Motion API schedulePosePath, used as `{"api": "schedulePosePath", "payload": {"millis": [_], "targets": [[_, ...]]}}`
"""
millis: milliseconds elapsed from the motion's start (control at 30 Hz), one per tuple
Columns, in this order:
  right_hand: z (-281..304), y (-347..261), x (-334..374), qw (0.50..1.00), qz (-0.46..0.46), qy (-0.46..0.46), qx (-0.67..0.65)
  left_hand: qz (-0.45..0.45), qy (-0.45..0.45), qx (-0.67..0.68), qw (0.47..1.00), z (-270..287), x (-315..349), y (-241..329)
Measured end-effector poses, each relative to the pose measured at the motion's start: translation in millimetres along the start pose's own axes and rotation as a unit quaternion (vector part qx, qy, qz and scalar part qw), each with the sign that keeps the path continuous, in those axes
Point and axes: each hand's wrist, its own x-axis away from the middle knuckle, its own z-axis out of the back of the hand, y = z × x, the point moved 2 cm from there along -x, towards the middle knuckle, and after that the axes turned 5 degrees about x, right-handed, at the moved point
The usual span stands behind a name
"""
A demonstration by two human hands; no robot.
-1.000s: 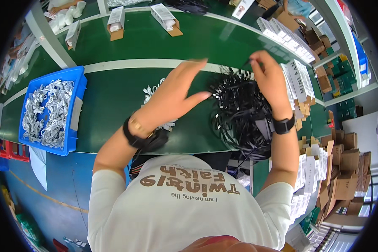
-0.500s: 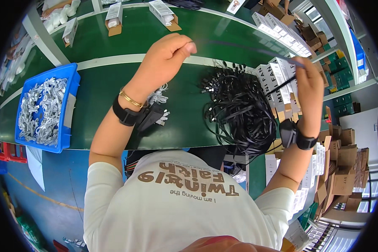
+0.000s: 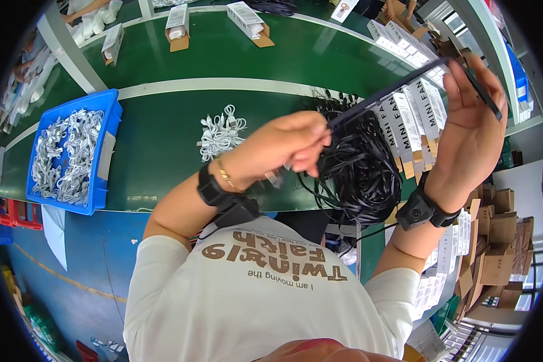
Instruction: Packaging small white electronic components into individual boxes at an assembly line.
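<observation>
The green desk (image 3: 157, 151) carries a blue bin (image 3: 114, 111) at left and a heap of black cables (image 3: 362, 175) right of centre, white boxes (image 3: 398, 120) just beside it. The right hand (image 3: 473, 133), upper right, has half-open fingers gripping a dark strand (image 3: 386, 93); the left hand (image 3: 292, 142), mid-frame, is curled tightly on it. A hard pull might snag loops or clip the boxes. The heap reaches the near edge; open room lies left, around the white cables (image 3: 223, 133).

I lose part of the cord (image 3: 386, 92) inside the left hand (image 3: 292, 143); at twelve o'clock, black cables (image 3: 271, 6) are cropped.
</observation>
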Motion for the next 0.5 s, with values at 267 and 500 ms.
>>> {"api": "schedulePosePath", "payload": {"millis": [267,500], "targets": [[34,89,47,0.964,-0.112,0.119,0.209,-0.01,0.144,-0.176,0.974,44,56,6],[-72,88,117,0.908,0.003,-0.345,0.238,-0.123,0.189,-0.489,0.842,21,59,11]]}}
